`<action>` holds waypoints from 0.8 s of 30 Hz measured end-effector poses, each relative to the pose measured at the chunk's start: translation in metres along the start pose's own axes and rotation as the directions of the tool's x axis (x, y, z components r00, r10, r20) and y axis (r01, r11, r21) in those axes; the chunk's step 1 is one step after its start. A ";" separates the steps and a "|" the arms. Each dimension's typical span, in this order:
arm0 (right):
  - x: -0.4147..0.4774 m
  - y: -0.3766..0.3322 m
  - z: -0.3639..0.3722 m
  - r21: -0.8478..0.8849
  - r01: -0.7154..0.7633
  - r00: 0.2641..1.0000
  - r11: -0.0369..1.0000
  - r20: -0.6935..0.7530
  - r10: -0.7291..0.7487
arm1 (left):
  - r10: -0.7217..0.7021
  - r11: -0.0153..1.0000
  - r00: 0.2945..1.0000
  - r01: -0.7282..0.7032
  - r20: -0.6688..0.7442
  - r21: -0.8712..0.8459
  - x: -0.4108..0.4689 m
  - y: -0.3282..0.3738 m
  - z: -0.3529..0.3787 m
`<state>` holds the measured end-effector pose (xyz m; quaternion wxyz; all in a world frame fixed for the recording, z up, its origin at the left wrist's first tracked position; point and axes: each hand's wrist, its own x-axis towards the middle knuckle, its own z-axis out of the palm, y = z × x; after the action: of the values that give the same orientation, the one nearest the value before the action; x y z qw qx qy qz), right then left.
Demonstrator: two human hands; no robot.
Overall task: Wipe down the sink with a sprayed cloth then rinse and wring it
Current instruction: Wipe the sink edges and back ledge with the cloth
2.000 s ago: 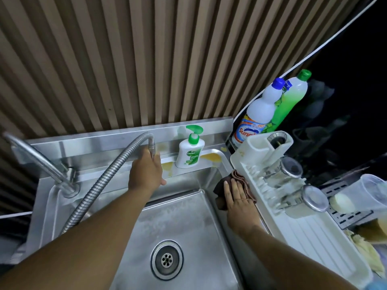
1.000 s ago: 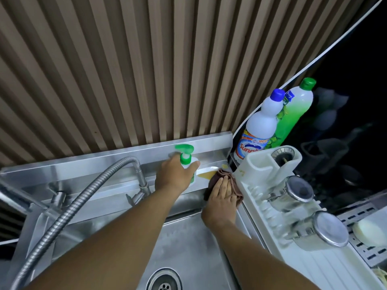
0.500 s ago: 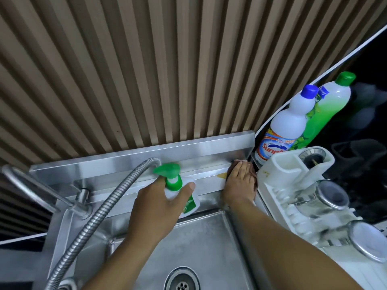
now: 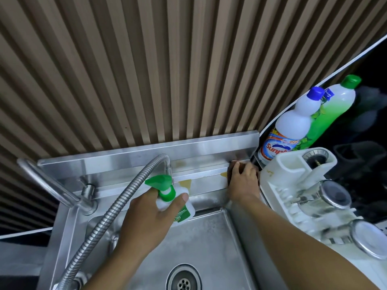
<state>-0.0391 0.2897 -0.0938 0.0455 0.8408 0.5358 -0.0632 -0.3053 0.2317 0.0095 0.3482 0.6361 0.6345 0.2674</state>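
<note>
Left hand (image 4: 146,218) curls its grip round a pump bottle (image 4: 185,214); right hand (image 4: 244,183) clutches the cloth (image 4: 231,165).

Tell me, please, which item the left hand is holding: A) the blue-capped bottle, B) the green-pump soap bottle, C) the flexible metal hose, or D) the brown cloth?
B: the left hand grips the green-pump soap bottle above the sink basin, while the right hand holds the brown cloth.

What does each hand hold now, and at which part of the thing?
The left hand grips the soap bottle around its upper body, just under the green pump. The right hand holds the brown cloth, fingers curled over its top.
</note>
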 end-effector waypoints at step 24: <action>-0.039 -0.052 0.011 0.756 0.172 0.985 0.631 -0.145 -0.095 | -0.023 0.997 1.000 0.022 -0.012 -0.078 -0.005 -0.025 -0.017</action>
<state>-0.1034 0.2755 -0.0993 -0.3436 0.7410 0.5206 -0.2486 -0.3343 0.2276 0.0009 0.3719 0.6130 0.6329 0.2921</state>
